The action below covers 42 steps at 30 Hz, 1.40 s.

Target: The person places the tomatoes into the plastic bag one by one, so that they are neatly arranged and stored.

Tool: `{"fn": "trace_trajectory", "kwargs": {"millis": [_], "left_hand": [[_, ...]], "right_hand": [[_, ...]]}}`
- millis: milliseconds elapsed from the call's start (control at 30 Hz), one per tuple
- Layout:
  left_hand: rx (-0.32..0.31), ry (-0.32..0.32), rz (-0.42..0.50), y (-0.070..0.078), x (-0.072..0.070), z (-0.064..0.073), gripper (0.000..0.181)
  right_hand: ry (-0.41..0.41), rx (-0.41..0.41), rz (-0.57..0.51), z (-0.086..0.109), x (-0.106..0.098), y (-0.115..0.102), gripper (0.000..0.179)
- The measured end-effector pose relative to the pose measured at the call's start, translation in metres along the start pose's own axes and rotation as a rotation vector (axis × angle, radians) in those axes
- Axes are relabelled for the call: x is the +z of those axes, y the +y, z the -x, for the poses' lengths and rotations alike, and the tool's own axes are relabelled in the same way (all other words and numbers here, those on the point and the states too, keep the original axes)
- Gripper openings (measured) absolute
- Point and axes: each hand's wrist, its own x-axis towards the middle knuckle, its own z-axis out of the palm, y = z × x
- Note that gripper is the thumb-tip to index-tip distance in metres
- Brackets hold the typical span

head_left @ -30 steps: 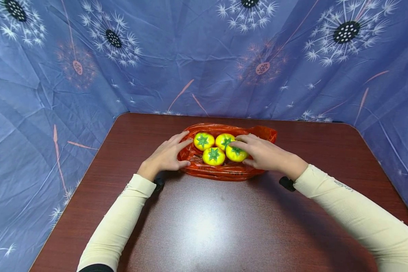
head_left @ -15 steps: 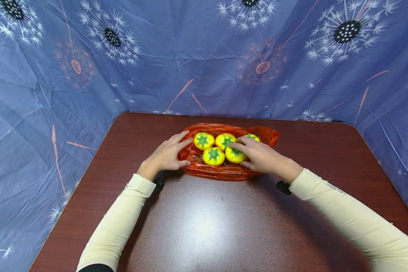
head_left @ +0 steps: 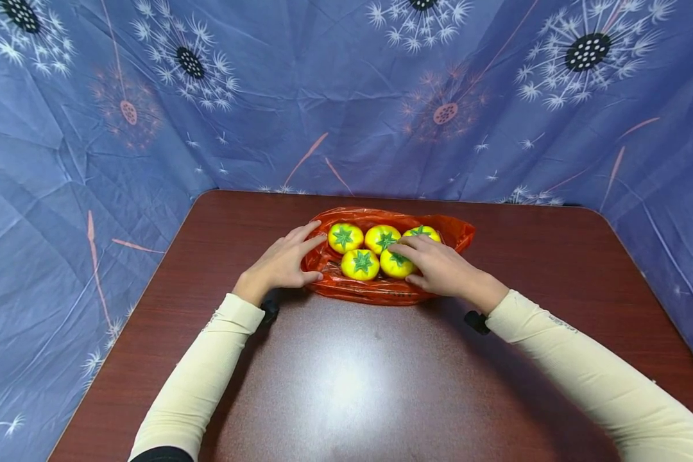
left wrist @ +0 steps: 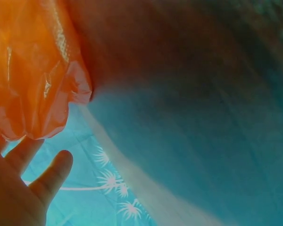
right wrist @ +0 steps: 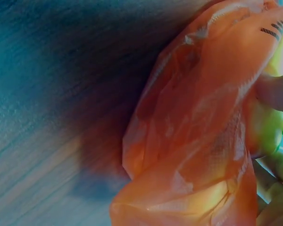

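Note:
An orange-red plastic bag (head_left: 375,294) lies on the table with its mouth spread. Several yellow round fruits with green star-shaped tops sit in it, among them a back-left fruit (head_left: 345,237) and a front-left fruit (head_left: 360,265). At the bag's left end, my left hand (head_left: 283,260) touches the edge with spread fingers; the left wrist view shows its thumb apart from the bag (left wrist: 28,70). My right hand (head_left: 444,266) grips the front-right fruit (head_left: 395,264), fingers over its top and thumb at its near side. This hand partly covers the back-right fruit (head_left: 424,231).
The brown table (head_left: 335,372) extends around the bag, with a bright glare in front. A blue dandelion-print cloth (head_left: 300,83) hangs behind it and at both sides.
My right hand has moved slightly left and nearer, bringing the back-right fruit into sight. The two front fruits have shifted slightly left. My left hand has hardly moved.

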Motion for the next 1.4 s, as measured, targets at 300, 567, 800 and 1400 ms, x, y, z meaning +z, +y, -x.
{"fn": "trace_trajectory", "kwargs": {"millis": [300, 567, 800, 1400], "left_hand": [[0.026, 0.021, -0.007, 0.002, -0.002, 0.001, 0.083], [0.025, 0.010, -0.006, 0.002, -0.003, 0.001, 0.084], [0.021, 0.007, -0.003, 0.002, -0.003, 0.000, 0.084], [0.006, 0.027, 0.018, 0.000, -0.002, 0.004, 0.076]], "right_hand": [[0.017, 0.002, 0.034, -0.001, 0.007, -0.002, 0.062], [0.003, 0.016, 0.059, 0.000, 0.009, -0.004, 0.062], [-0.008, 0.034, 0.052, 0.000, 0.009, -0.005, 0.062], [0.230, 0.056, -0.001, 0.076, -0.019, -0.025, 0.059]]}}
